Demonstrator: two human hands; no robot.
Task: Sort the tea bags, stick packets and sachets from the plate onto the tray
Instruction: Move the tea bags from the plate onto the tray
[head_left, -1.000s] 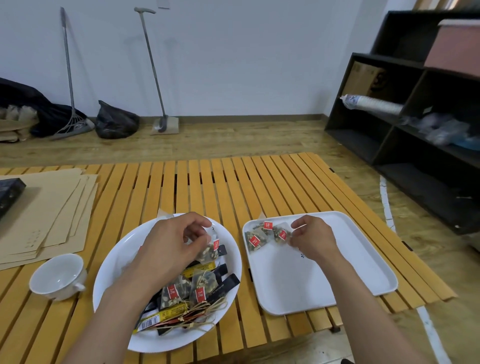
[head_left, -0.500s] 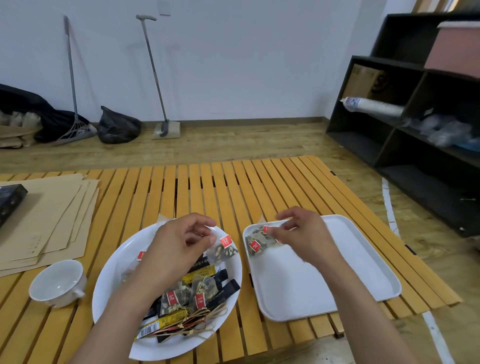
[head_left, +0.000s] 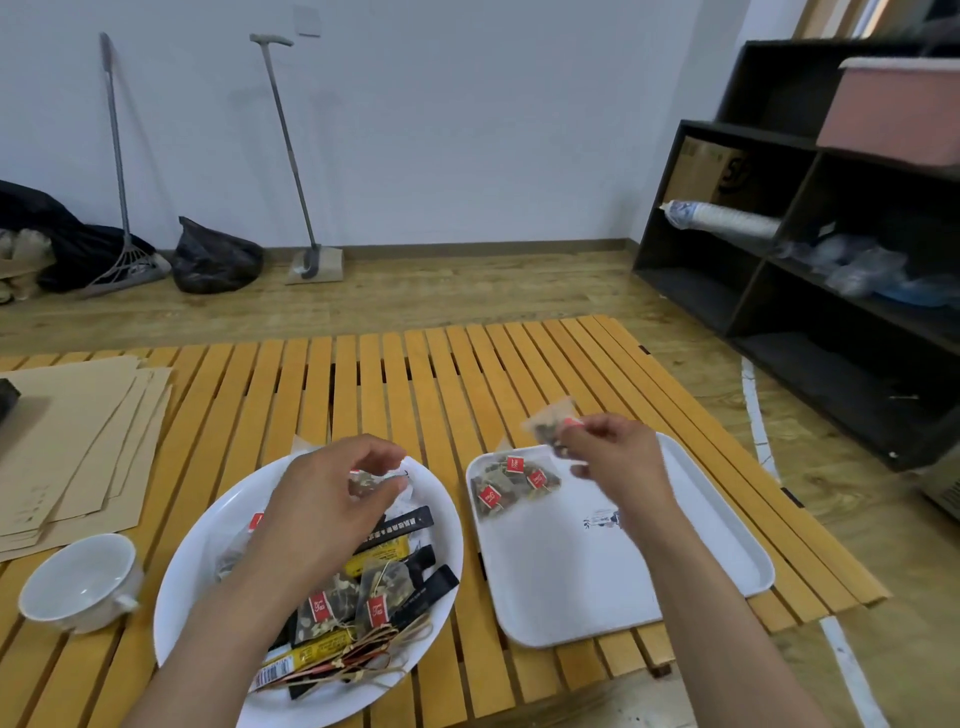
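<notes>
Above the glossy white tray (head_left: 701, 561), right hand (head_left: 618, 457) pinches a translucent tea bag (head_left: 545, 423).

A plain white wall (head_left: 467, 130) closes the far side of the room, with a wooden skirting board (head_left: 467, 248) along its foot. The floor (head_left: 441, 296) is wood-grained planks in a light brown. Against the wall on the far left lean a broom (head_left: 117, 171) and a long-handled dustpan (head_left: 298, 171), with a black bin bag (head_left: 215, 257) on the floor between them. On the right stands a black open shelf unit (head_left: 810, 270) holding a cardboard box (head_left: 706, 171), a sleeve of paper cups (head_left: 722, 218) and a pink bin (head_left: 898, 109) on top. Near the viewer is a slatted wooden table (head_left: 415, 374) in orange-yellow. Light is soft and even.
</notes>
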